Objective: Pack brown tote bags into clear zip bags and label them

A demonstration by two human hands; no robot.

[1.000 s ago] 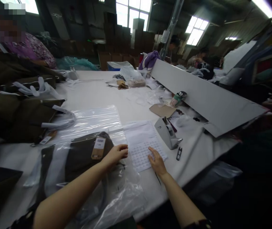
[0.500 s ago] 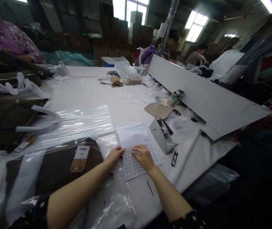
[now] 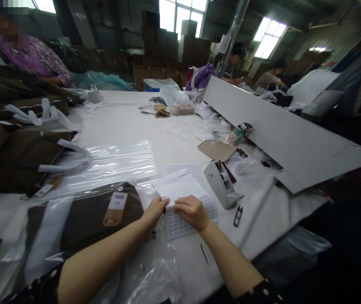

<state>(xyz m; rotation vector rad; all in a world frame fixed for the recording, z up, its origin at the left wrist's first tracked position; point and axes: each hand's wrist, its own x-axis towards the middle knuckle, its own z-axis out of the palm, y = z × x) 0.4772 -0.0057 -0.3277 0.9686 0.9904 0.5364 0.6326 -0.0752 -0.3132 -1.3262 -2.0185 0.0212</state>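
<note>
A white paper sheet [image 3: 178, 184] lies raised over a sheet of small printed labels [image 3: 180, 229] on the table. My left hand [image 3: 155, 212] pinches the white sheet's near left edge between thumb and fingers. On the same near edge, my right hand [image 3: 194, 211] has its fingers curled and pressed together. Left of my hands, a dark folded bag [image 3: 88, 211] lies in a clear plastic bag [image 3: 155, 274]. Its brown hang tag [image 3: 113, 216] carries a white barcode sticker. A grey tape dispenser [image 3: 220, 185] and thread snips [image 3: 238, 216] are to the right of my right hand.
Dark bags with white-wrapped handles [image 3: 12, 156] are piled at the left, near a person in a purple patterned top [image 3: 41, 59]. Clear plastic bags [image 3: 123, 158] lie flat. A leaning white board [image 3: 278, 131] borders the right side, with a cup [image 3: 239, 134] beside it.
The white sheet now stands raised and creased at my fingers, where it lay flatter before. My right hand's fingers have closed in on its edge. The whole view has shifted slightly.
</note>
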